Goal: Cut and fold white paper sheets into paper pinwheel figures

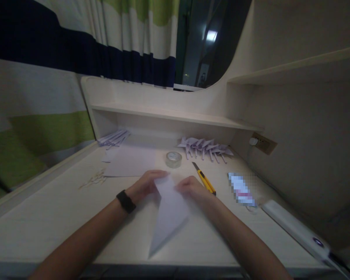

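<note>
A partly folded sheet of white paper (173, 210) is held between my two hands over the desk, one pointed end toward me. My left hand (148, 182), with a black band on the wrist, grips the sheet's upper left edge. On the upper right edge, my right hand (191, 186) pinches the paper between thumb and fingers. Just beyond the hands stands a roll of clear tape (173, 159). A yellow utility knife (204, 179) lies close to my right hand, its blade pointing away from me.
Flat white sheets (131, 157) lie at the left, near thin twisted strands (93, 179) and a stack of folded paper strips (113, 138). Several folded paper figures (205, 147) line the back right. A blurred-out phone (241, 189) and a long white device (294, 227) are at right.
</note>
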The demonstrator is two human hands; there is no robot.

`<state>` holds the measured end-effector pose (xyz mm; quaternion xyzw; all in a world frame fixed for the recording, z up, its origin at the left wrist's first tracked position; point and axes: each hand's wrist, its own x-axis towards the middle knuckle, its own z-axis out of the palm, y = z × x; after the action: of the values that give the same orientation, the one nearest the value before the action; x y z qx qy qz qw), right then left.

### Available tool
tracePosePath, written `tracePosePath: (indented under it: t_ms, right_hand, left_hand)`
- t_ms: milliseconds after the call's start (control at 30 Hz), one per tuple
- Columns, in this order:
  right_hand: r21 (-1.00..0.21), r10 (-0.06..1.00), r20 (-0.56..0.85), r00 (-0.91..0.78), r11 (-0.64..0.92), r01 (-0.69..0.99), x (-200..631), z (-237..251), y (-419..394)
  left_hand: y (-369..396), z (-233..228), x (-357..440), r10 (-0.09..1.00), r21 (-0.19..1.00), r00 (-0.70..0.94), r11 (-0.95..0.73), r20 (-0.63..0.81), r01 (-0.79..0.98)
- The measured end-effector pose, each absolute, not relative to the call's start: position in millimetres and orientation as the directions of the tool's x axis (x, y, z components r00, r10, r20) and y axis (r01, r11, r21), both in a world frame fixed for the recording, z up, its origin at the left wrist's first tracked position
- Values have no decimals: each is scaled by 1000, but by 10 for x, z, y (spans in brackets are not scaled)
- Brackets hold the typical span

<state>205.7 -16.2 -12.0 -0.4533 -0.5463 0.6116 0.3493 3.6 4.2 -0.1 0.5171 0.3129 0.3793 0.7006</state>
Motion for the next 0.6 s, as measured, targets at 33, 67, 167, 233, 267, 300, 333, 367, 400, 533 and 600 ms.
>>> tracePosePath:
  t_ms: [33,67,167,233,267,300,333,367,400,533,600]
  right_hand:
    - [-981,900,-185,-394,-148,121,2073,-93,-174]
    - [-977,879,-194,-435,-134,166,2082,-69,-189]
    - [-966,843,-204,-498,-91,241,2064,-35,-231]
    - [-960,842,-211,-496,-81,269,2032,-44,-244]
    - [-956,849,-213,-484,-79,281,2016,-54,-244]
    - [-954,860,-211,-464,-77,291,2001,-65,-240]
    - [-952,873,-206,-442,-75,295,1990,-77,-232]
    - [-953,886,-197,-419,-72,295,1982,-87,-222]
    - [-955,899,-183,-397,-67,288,1978,-94,-210]
    - [-967,922,-158,-353,-73,243,1995,-97,-175]
    - [-971,922,-159,-353,-82,224,2009,-86,-169]
  left_hand:
    - [50,14,8,837,980,545,140,-41,-143]
    - [55,21,-16,816,993,577,96,-38,-71]
    - [59,-2,-57,768,989,638,-50,-53,142]
    - [62,-34,-60,760,960,648,-147,-43,237]
    - [66,-49,-58,760,946,649,-187,-32,266]
    - [73,-64,-55,763,935,646,-214,-21,283]
    - [82,-76,-54,767,929,641,-229,-11,289]
    - [93,-88,-53,773,929,635,-232,-3,288]
    - [104,-97,-56,781,932,624,-228,2,281]
    - [155,-103,-98,819,950,574,-164,-18,264]
    - [181,-85,-141,833,955,553,-148,-20,257]
